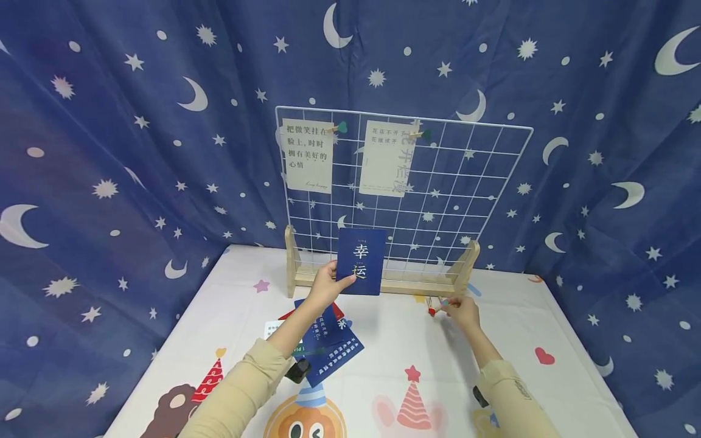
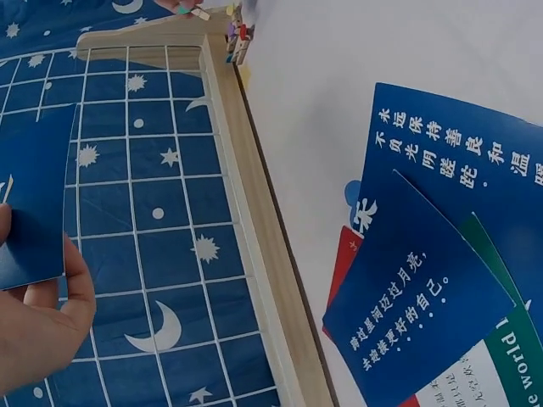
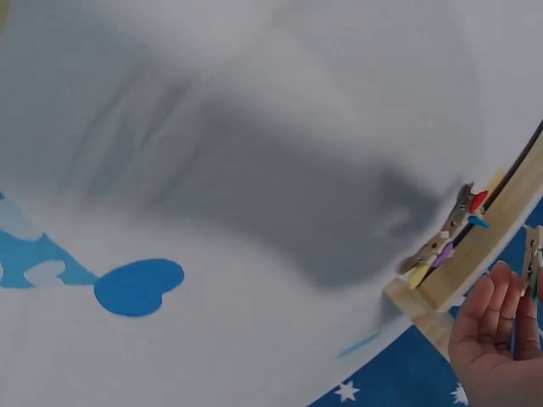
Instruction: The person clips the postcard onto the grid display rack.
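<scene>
Two pale printed cards (image 1: 308, 173), held by hanging clothespins (image 1: 338, 128) along the upper left of a white wire grid (image 1: 405, 117). Only a narrow strip of wires between them; a broader field of wires to the right, out to the slanting side edge. Wooden base (image 1: 411, 288) set along the rear of the white surface (image 1: 569, 389), close to the star-and-moon curtain (image 1: 575, 115). Wide stretch of surface between the overlapping card pile (image 1: 334, 359) on the left and the loose clothespins (image 1: 435, 305) at the base's right end; more room from there to the surface's right edge. Tighter on the left, with a forearm passing over the pile.

Fingers of the left hand (image 1: 328, 286) closed on a dark blue card (image 1: 368, 255), thumb across the printed face near its left edge, other fingers behind. Card nearly upright in front of the lower grid, top edge below both hung cards; contact with the wires hard to judge. Fingers of the right hand (image 1: 464, 311) pinched narrow on a single clothespin (image 3: 533, 259), just beside the loose ones; partly cut off in the right wrist view.
</scene>
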`<action>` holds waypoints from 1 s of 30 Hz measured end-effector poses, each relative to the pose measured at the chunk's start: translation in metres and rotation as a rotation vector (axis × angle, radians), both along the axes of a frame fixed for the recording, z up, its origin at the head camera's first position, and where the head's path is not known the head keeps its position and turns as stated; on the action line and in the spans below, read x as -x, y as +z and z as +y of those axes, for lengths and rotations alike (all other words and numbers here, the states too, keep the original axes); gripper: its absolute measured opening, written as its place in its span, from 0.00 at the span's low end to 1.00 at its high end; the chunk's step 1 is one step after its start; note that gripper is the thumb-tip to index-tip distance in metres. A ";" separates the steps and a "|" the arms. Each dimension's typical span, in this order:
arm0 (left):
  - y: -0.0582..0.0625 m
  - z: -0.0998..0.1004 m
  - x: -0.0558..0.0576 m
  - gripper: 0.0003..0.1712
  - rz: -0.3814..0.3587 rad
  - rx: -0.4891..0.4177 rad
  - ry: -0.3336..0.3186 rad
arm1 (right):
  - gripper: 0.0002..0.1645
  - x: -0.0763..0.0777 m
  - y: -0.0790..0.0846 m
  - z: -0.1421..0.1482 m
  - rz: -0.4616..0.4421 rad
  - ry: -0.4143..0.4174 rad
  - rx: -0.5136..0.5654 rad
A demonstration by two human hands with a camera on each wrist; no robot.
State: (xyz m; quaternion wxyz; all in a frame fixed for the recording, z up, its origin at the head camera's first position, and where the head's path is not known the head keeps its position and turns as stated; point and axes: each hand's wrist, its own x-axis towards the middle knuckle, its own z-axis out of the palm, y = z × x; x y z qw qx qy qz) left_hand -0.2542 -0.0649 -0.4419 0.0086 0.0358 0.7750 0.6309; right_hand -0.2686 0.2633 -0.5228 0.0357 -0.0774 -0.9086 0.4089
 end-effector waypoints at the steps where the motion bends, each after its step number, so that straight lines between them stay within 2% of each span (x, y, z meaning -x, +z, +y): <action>1: 0.001 0.002 0.001 0.23 0.007 0.008 -0.007 | 0.15 -0.001 0.002 0.000 0.004 0.002 -0.002; 6: 0.006 0.008 0.004 0.21 0.059 0.005 -0.036 | 0.14 -0.001 0.012 0.001 0.054 0.028 0.014; 10: 0.010 0.012 0.006 0.22 0.077 0.011 -0.089 | 0.12 -0.002 0.021 0.001 0.092 0.050 -0.008; 15: 0.001 0.019 0.000 0.21 0.064 0.001 -0.158 | 0.12 -0.010 0.020 0.000 0.090 0.083 -0.010; 18: -0.003 0.022 -0.001 0.19 0.065 0.008 -0.157 | 0.12 -0.015 0.020 -0.001 0.086 0.091 0.014; 23: 0.001 0.026 0.001 0.18 0.042 0.032 -0.155 | 0.13 -0.016 0.028 0.001 0.100 0.086 0.062; 26: 0.005 0.030 0.003 0.19 0.039 0.035 -0.171 | 0.14 -0.016 0.032 0.001 0.113 0.075 0.076; 30: 0.015 0.035 0.009 0.21 0.071 0.032 -0.186 | 0.16 -0.014 0.039 0.002 0.135 0.085 0.087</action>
